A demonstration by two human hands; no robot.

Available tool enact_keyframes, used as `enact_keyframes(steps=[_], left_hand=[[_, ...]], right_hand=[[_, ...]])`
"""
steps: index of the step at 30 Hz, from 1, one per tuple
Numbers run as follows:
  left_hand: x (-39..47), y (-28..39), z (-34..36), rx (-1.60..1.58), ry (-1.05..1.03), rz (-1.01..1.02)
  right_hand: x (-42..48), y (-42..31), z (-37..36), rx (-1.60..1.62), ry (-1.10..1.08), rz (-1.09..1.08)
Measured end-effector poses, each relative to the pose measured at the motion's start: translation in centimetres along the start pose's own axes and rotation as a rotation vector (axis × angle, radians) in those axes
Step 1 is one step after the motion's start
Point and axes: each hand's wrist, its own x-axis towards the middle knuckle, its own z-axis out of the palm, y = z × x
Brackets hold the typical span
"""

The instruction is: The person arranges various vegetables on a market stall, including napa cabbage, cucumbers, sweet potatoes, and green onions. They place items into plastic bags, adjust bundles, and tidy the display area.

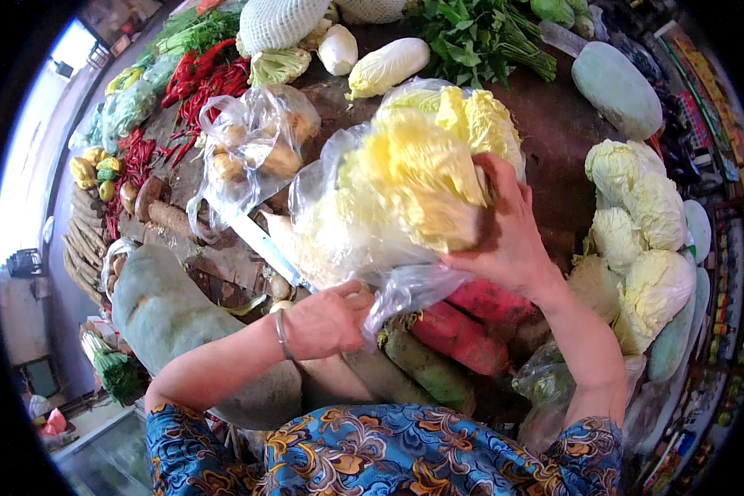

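My right hand grips a yellow napa cabbage by its base end, over a clear plastic bag. The edge of that bag is bunched in my left hand, whose wrist wears a metal bangle. Pale cabbage shows blurrily through the bag's plastic. Behind the held cabbage lies another yellow napa cabbage, partly in clear plastic. Red-skinned radishes and a green radish lie below my hands. To the left, a knife or similar flat blade rests beside a white root vegetable.
A large winter gourd lies at left near my forearm. A bag of roundish tan vegetables and red chilies lie farther back. Several cabbages and a pale gourd are on the right. Leafy greens lie at the back.
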Motion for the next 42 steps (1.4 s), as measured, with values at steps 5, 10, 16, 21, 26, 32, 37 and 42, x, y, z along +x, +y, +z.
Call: enact_keyframes(steps=[5,10,16,21,26,32,37,42], left_hand=[[1.0,-0.8,-4.5,-0.018,0.235,-0.176],[3.5,-3.2,-7.5,0.151,0.466,-0.379],[4.1,-5.6,-4.7,0.105,0.321,-0.631],[4.7,-4.8,-3.6,0.228,0.392,-0.612],[5.1,-4.4,-3.2,0.33,0.4,-0.625],[5.0,-3.9,-2.9,0.385,0.433,-0.59],[5.2,-4.3,-3.0,0.296,0.416,-0.606],[4.8,-4.9,-2.5,0.269,0.443,-0.601]], right_hand=[[2.2,-1.5,3.8,-0.4,-0.038,-0.171],[3.3,-1.4,3.1,-0.125,-0.08,-0.203],[1.4,0.8,-3.1,-0.009,-0.189,0.214],[0.6,5.5,-4.7,-0.389,-0.115,0.427],[4.3,10.5,-2.9,-0.248,-0.057,0.122],[6.8,13.3,-0.5,0.544,-0.093,0.195],[8.7,9.5,-2.1,0.373,-0.03,0.131],[11.0,4.9,0.3,-0.31,-0.132,-0.127]])
